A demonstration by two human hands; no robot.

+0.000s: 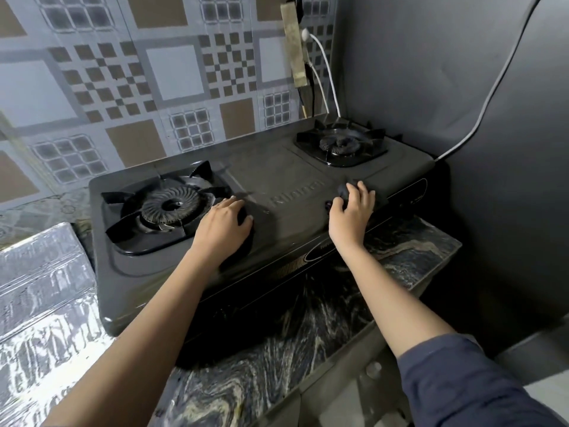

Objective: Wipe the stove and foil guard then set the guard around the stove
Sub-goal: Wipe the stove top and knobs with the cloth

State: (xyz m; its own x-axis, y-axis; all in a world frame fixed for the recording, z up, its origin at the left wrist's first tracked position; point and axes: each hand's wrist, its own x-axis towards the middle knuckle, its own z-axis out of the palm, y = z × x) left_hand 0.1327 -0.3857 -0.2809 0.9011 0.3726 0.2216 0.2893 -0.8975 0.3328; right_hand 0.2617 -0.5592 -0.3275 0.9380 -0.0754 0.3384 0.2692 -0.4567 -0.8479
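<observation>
A dark two-burner gas stove (pixel 286 180) sits on a marbled counter. My left hand (pixel 223 226) rests on the stove top just right of the left burner (pixel 166 208), fingers laid fairly flat. My right hand (pixel 352 211) grips a small dark cloth (pixel 346 189) against the stove top near its front right, in front of the right burner (pixel 340 146). The silver foil guard (pixel 43 303) lies folded flat on the counter at the lower left, beside the stove's left end.
A patterned tile wall stands behind the stove and a dark panel (pixel 462 87) closes off its right side. White and grey cables (pixel 326 75) hang down in the back corner. The marbled counter (pixel 308 334) runs along the stove's front.
</observation>
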